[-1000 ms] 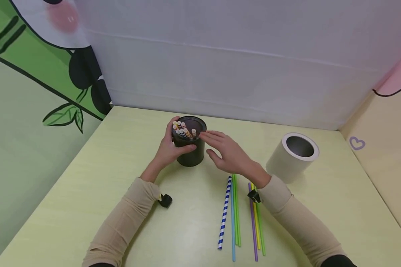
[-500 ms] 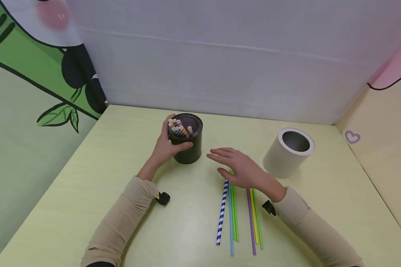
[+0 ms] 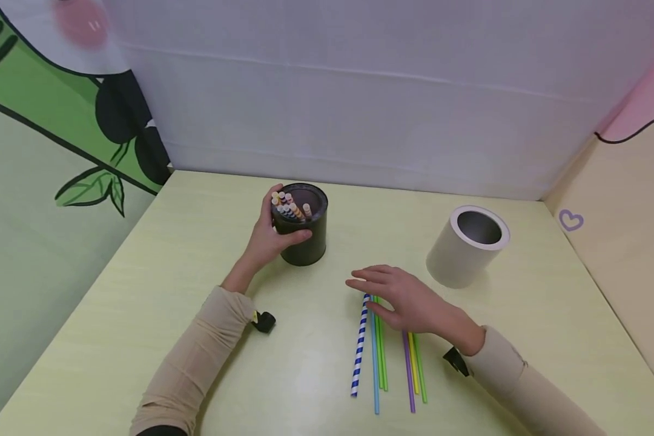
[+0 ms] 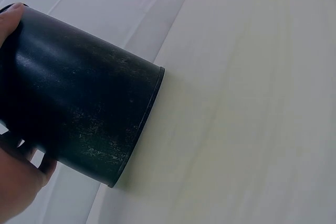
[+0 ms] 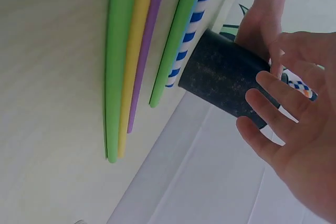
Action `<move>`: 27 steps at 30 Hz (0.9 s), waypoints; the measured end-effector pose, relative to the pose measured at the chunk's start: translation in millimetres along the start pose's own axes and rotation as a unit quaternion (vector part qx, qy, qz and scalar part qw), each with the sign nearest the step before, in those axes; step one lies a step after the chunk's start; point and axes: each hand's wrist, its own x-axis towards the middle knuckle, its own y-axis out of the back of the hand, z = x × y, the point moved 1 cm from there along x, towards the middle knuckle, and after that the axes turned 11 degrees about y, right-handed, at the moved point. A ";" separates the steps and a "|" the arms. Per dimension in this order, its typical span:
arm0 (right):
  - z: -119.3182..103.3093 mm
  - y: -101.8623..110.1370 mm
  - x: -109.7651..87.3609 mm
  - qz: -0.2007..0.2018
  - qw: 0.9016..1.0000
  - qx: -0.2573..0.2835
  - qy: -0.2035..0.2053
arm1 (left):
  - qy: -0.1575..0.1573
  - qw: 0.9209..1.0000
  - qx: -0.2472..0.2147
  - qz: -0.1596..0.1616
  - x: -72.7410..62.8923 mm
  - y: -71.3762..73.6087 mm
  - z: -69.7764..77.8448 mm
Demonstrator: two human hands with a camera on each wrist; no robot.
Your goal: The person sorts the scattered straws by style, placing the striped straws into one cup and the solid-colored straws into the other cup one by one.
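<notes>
The left-hand grip (image 3: 266,241) is clamped round a black cylindrical canister (image 3: 310,242) of patterned straws (image 3: 297,211) near the back edge of the worktop (image 3: 305,369); the right-hand grip (image 3: 409,300), fingers spread apart, hangs above coloured drinking straws (image 3: 383,363), near a white cylindrical container (image 3: 452,259)

A pale yellow-green table (image 3: 305,375) lay beneath the left fingers (image 3: 269,197) and the right fingers (image 3: 372,287). Beyond them rose a lilac-grey back wall (image 3: 349,109) with faint, nearly level creases. Well left of the left fingers stood a pale green side wall (image 3: 16,200), printed with a brighter green band (image 3: 43,97), 2 dark rounded shapes (image 3: 117,112) and a leaf drawing (image 3: 87,188). Well right of the right fingers, a peach side wall (image 3: 632,200) bore 1 purple heart outline (image 3: 562,220), with a pink patch (image 3: 643,97) higher up. Soft light left a sheen nearer than the fingers.
</notes>
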 end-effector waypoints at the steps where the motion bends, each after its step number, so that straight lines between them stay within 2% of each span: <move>1: -2.8 -0.5 -1.2 -0.005 1.000 0.000 0.004 | -0.001 1.000 -0.001 0.000 0.4 0.2 -0.1; 9: -23.2 -11.6 -8.4 -0.060 0.998 0.000 0.018 | 0.003 1.000 0.003 -0.001 1.1 0.6 -0.2; 14: -35.7 -22.4 -10.8 -0.078 0.996 0.010 0.036 | 0.001 1.000 0.002 -0.002 1.0 -0.3 -1.1; 22: -54.8 -37.6 -14.8 -0.064 0.990 -0.012 0.127 | 0.004 1.000 0.003 0.000 0.6 -0.3 -0.9; 27: -62.5 -40.2 -16.6 -0.082 0.984 -0.012 0.158 | 0.002 1.000 0.002 0.002 0.8 -0.4 0.1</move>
